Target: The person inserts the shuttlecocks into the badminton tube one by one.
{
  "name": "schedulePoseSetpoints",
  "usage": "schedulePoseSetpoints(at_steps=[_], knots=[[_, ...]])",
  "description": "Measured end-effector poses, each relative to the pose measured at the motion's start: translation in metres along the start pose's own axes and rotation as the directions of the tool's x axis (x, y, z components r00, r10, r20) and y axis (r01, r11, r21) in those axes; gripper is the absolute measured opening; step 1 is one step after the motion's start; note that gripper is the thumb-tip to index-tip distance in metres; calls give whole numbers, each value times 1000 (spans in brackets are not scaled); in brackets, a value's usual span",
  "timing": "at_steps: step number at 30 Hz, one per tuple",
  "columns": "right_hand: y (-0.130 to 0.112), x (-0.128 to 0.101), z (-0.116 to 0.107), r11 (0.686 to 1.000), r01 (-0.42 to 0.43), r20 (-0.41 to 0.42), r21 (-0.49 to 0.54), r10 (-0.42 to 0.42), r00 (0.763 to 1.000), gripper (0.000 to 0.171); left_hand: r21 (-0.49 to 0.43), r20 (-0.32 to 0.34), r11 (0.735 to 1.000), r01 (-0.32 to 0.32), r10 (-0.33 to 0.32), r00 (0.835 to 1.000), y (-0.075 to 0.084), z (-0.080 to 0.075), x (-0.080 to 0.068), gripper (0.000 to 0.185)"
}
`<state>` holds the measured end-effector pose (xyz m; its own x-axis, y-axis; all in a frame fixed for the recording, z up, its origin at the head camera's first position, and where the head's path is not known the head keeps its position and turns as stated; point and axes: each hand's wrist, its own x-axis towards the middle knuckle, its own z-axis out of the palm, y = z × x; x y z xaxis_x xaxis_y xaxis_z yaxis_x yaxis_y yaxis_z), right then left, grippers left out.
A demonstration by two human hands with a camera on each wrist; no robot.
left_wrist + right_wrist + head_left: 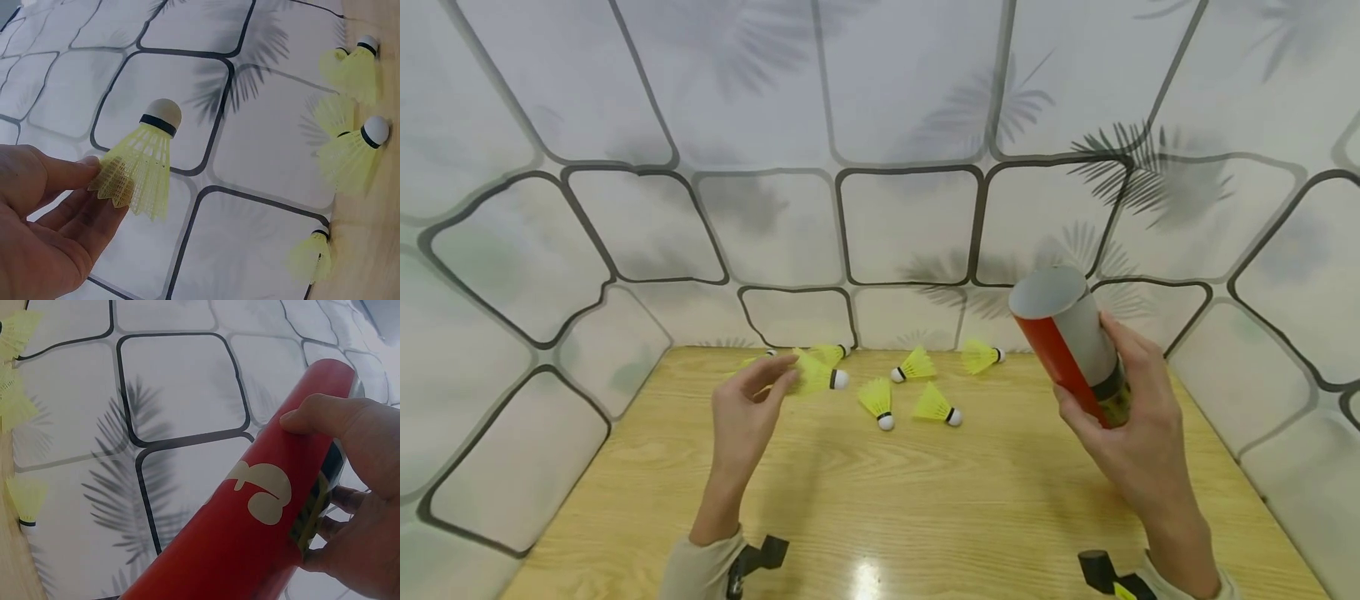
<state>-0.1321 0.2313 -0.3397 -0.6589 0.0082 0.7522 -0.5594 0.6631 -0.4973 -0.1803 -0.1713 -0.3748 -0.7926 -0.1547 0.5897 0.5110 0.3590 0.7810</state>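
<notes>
Left hand (747,414) raised above the wooden table (925,508), fingertips pinching the skirt of a yellow shuttlecock (817,376), cork end pointing right. Right hand (1131,433) grips a red tube (1067,342) near its lower end; tube tilted, open mouth facing up and left. Loose shuttlecocks (910,392) lie on the table between the hands, towards the back edge; at least five, though those behind the left hand are partly hidden. Tiled wall panel (910,225) behind with leaf shadows
</notes>
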Motion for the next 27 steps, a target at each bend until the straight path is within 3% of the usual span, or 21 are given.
schedulePoseSetpoints(at_steps=[12, 21, 27], knots=[[0, 0, 3, 999, 49, -38, 4, -48, 998, 93, -148, 8, 986, -80, 82, 997, 30, 20, 20, 16], [1, -2, 7, 1000, 24, -10, -7, -25, 1000, 98, -196, -10, 968, -160, 161, 987, 57, 37, 34, 15], [3, 0, 11, 999, 33, -45, 11, -32, 998, 98, -227, -15, 954, -194, 196, 981, 71, 49, 40, 15]])
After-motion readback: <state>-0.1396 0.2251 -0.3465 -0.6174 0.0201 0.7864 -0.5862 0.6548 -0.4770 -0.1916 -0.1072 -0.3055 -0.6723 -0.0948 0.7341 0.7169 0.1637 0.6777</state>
